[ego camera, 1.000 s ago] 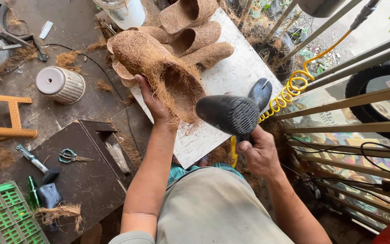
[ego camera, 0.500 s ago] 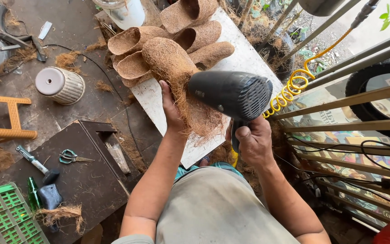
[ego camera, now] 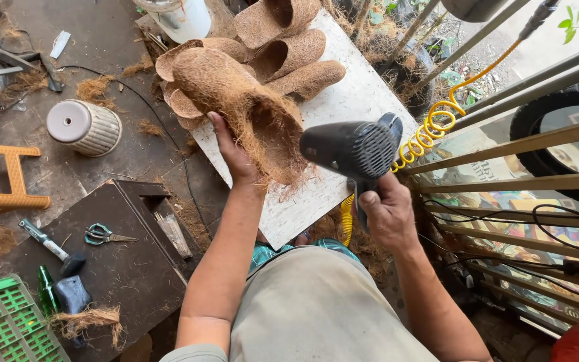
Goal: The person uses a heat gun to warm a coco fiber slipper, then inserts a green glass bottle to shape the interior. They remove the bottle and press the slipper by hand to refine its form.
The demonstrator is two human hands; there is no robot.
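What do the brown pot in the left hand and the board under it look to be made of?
Brown pot: apparently coconut-type fibre, rough and matte; loose strands fray from its open end by the left hand. Board: looks like white-painted wood or sheet, though which is unclear; its surface is scuffed and stained.

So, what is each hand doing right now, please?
Left hand: closed on the coconut-fibre pot, held up over the white board.
Right hand: closed on the handle of the black hair dryer.
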